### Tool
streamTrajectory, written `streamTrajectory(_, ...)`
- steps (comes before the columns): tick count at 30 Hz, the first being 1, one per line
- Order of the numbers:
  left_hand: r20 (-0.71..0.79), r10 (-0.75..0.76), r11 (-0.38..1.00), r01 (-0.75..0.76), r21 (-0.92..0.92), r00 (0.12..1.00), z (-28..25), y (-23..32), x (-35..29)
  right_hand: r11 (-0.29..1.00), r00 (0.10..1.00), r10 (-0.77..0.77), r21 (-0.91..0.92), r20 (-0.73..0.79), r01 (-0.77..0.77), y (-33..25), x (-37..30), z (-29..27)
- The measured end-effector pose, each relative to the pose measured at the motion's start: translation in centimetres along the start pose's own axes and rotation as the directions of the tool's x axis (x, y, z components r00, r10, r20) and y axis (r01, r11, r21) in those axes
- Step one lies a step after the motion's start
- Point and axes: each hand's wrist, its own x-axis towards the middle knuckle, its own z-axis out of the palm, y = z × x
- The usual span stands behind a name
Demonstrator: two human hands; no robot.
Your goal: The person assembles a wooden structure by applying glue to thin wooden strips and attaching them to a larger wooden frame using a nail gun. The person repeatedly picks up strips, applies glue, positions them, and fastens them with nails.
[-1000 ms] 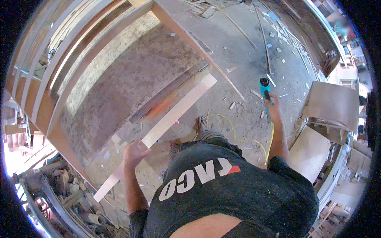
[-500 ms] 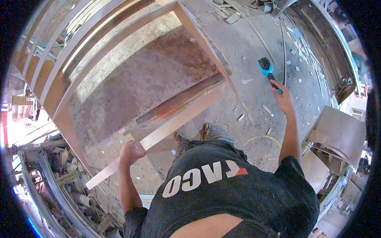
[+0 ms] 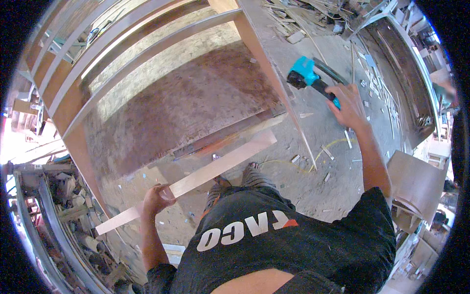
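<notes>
A long, pale wooden strip slants across in front of me. My left hand is closed around it, nearer its left end. My right hand grips the handle of a teal and black nail gun, held out to the right with its black nose toward the upper left. The strip and the nail gun are apart. Beyond the strip stands a large wooden frame with several parallel slats and a side board running toward me.
Thin yellow hose curves over the littered concrete floor. A curved wooden panel piece stands at the right. Scrap wood fills the lower left, with more offcuts at the far end.
The nail gun has swung up and closer, its nose turned left and near the frame's side board. My left hand and the strip have shifted slightly left and down.
</notes>
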Motion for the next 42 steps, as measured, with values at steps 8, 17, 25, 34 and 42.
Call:
streamTrajectory(8, 0.04, -0.083, 0.992, 0.079, 0.102, 0.996, 0.3, -1.9, -0.6, 0.932, 0.938, -0.331, -0.12, 0.105, 0.342, -8.0, 17.9, 9.4)
streamTrajectory(17, -0.015, -0.125, 0.992, 0.125, -0.007, 0.992, 0.3, -1.1, -0.1, 0.937, 0.949, -0.314, -0.152, 0.03, 0.315, -14.3, 22.2, 18.9)
streamTrajectory(25, 0.042, -0.054, 0.998, 0.056, -0.038, 0.998, 1.9, -2.2, 0.9, 0.626, 0.839, 0.529, 0.726, -0.127, -0.284, -19.3, 1.1, 14.1)
streamTrajectory(34, 0.131, -0.029, 0.999, 0.032, -0.025, 0.991, 3.7, 1.4, 1.7, -0.85, 0.348, 0.405, 0.488, 0.845, -0.197, -25.1, -9.3, 20.5)
streamTrajectory(42, 0.154, 0.039, 0.991, -0.058, 0.121, 0.987, 4.3, 4.5, 2.1, -0.82, 0.265, 0.492, 0.544, 0.829, -0.178, -22.3, -9.7, 20.2)
